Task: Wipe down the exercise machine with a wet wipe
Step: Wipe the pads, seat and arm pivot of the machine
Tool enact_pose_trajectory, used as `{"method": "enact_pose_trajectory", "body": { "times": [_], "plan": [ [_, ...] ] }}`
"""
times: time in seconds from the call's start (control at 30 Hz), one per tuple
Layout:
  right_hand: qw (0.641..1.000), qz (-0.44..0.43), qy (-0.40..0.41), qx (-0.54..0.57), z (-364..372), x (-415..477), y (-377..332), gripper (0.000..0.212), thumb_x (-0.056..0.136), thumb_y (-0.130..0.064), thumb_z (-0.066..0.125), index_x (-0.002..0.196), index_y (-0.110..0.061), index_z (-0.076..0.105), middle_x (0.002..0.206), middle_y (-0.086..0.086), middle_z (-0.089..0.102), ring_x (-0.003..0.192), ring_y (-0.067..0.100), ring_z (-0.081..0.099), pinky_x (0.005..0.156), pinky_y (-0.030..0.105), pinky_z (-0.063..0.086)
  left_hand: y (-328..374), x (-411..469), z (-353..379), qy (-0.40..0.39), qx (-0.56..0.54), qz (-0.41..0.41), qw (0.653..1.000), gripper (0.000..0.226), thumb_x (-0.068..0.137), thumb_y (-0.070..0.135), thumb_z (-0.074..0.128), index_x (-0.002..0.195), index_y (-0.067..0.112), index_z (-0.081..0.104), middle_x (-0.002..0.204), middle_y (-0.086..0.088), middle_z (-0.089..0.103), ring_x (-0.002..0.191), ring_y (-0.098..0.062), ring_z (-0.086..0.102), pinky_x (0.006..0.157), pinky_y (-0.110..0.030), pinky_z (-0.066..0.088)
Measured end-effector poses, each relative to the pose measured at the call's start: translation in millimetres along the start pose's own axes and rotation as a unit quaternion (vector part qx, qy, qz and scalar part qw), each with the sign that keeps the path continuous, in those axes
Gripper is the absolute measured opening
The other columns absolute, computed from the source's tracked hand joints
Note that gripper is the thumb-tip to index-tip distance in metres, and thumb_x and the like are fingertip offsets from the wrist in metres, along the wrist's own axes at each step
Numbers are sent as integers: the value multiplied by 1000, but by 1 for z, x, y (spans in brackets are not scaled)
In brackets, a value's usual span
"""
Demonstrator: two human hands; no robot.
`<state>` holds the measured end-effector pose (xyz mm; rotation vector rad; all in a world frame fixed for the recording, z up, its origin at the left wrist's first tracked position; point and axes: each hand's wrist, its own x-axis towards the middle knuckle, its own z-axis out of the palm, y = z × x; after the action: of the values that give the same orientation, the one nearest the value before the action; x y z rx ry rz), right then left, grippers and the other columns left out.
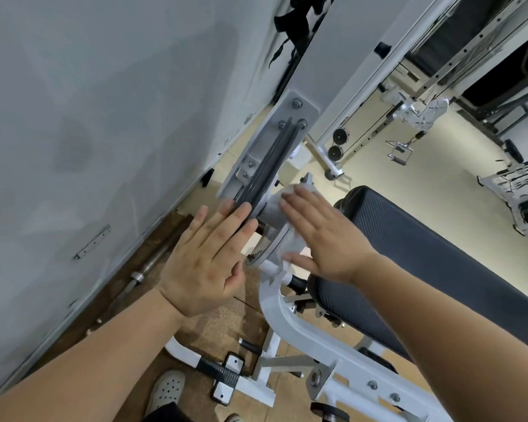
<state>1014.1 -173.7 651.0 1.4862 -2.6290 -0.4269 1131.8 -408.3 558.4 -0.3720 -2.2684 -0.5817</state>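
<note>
Mid-wipe: flat right hand [323,239] presses wet wipe [288,236] on pivot hub [269,213]; flat left hand [208,257] steadies pulley [267,166]. Frame's probably next.

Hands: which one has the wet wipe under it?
The right hand: it presses the white wipe flat against the machine. The left hand holds nothing and rests its fingers on the dark pulley.

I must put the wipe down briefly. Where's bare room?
Free: the black ribbed padded bench right of the right hand; the brown cork floor between steel barbell and white tubular frame. Crowded: around the dark grey pulley wheel, where the left hand rests and the right presses the white wet wipe.
</note>
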Motion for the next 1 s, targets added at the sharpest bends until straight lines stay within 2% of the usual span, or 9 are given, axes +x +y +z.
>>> {"method": "enact_pose_trajectory", "body": {
  "times": [0.07, 0.17, 0.27, 0.37, 0.47, 0.63, 0.77, 0.87, 1.0],
  "plan": [
    [994, 73, 8, 75, -5, 7, 6, 91, 101, -69, 39, 163, -6, 18, 170, 15, 19, 160, 29, 5, 127, 54, 18, 0, -1, 2, -3, -4, -7, 1000, 74, 85, 14, 64, 152, 6, 34, 158, -17, 40, 149, -35, 36, 111, -66, 36],
    [963, 174, 14, 207, 1, 14, -23, 97, 100, -67, 38, 164, -7, -5, 172, 11, -14, 159, 24, -14, 129, 51, 11, -2, -3, 6, -4, 4, -6, 1000, 70, 90, 18, 55, 154, 7, 30, 161, -13, 33, 151, -32, 32, 113, -68, 32],
    [930, 206, 85, 293, 11, 14, -78, 98, 102, -61, 38, 160, 1, -12, 165, 19, -32, 156, 37, -21, 127, 58, 9, -1, -5, 11, -6, 17, -12, 1000, 78, 86, 20, 62, 156, 7, 28, 164, -9, 26, 153, -32, 26, 118, -67, 23],
    [904, 238, 105, 339, 16, 17, -97, 96, 103, -64, 32, 160, 1, -10, 164, 21, -33, 153, 35, -29, 128, 45, -10, 3, -6, 14, -13, 12, -28, 999, 98, 80, 20, 73, 161, 11, 18, 171, -2, 10, 155, -33, 17, 121, -66, 17],
    [870, 298, 97, 381, 7, 37, -70, 91, 104, -62, 32, 160, -10, -18, 165, 8, -36, 153, 18, -31, 124, 27, -14, 4, -6, 15, -22, 5, -28, 999, 107, 76, 17, 71, 163, 15, 9, 171, 1, 4, 154, -38, 18, 120, -67, 17],
    [880, 329, 72, 336, 2, 49, -45, 73, 108, -49, 39, 165, -16, 8, 171, 5, -21, 158, 19, -16, 122, 28, 3, 3, -9, 13, -56, 12, -32, 998, 112, 75, 16, 73, 163, 18, 3, 171, 0, 1, 155, -39, 16, 118, -69, 20],
    [924, 257, 111, 260, 19, 28, -72, 51, 107, -26, 50, 152, -4, 39, 170, 23, -9, 157, 38, -14, 127, 43, 11, 3, -7, 8, -89, 23, -39, 995, 103, 82, 24, 61, 163, 20, -2, 171, 2, -3, 157, -34, 8, 121, -66, 15],
    [928, 239, 120, 259, 22, 12, -81, 46, 106, -17, 52, 149, -1, 47, 171, 20, -1, 158, 35, -8, 125, 38, 10, 7, -6, 2, -116, 46, -54, 991, 99, 84, 31, 55, 163, 21, -4, 171, 2, -2, 157, -32, 6, 122, -65, 11],
    [930, 206, 161, 258, 20, -10, -89, 50, 104, -22, 41, 144, 4, 53, 163, 18, 35, 154, 33, 28, 124, 40, 27, 27, -6, -9, -144, 72, -116, 980, 93, 86, 43, 49, 163, 22, 1, 172, 2, -2, 158, -26, 0, 125, -55, -5]
  ]
}}
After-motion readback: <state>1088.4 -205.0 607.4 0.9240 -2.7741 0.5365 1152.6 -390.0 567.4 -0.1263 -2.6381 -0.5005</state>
